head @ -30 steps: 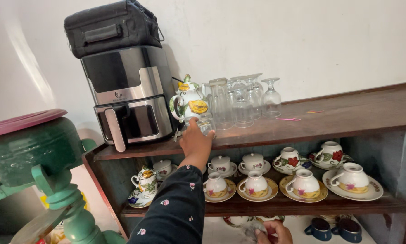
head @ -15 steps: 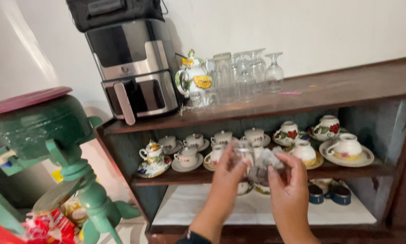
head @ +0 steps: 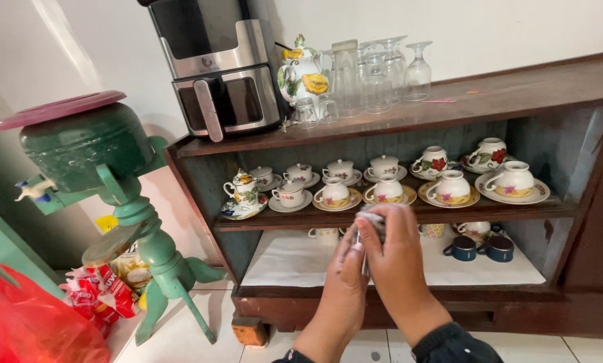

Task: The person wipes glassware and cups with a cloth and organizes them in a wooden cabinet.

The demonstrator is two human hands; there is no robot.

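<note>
So, closest to the camera, both hands are up together in front of the cabinet: the left hand [head: 345,269] is wrapped around a small clear glass [head: 363,242], fingers curled on its side, and the right hand [head: 399,259] is clenched over a grey cloth [head: 372,218] that's bunched right on top of the glass. You can barely see the glass itself, it's mostly covered by the two hands and the cloth, held in the air in front of the cabinet's lower shelves. Off to the left on the floor there's a red plastic bag [head: 32,323], some snack packets [head: 103,292], and a green pedestal stand [head: 133,222] with a pink lid on top. Behind the hands, the bottom shelf has white paper lining [head: 288,259] and two dark blue cups [head: 479,247] turned over. The middle shelf [head: 395,216] is packed with flowery teacups upside down on saucers [head: 452,188], plus a small matching jug [head: 242,191]. Furthest back, the top shelf [head: 503,101] has a steel and black air fryer [head: 224,74], a floral teapot [head: 303,75], and a cluster of upside-down drinking glasses [head: 375,74] against the white wall.
</note>
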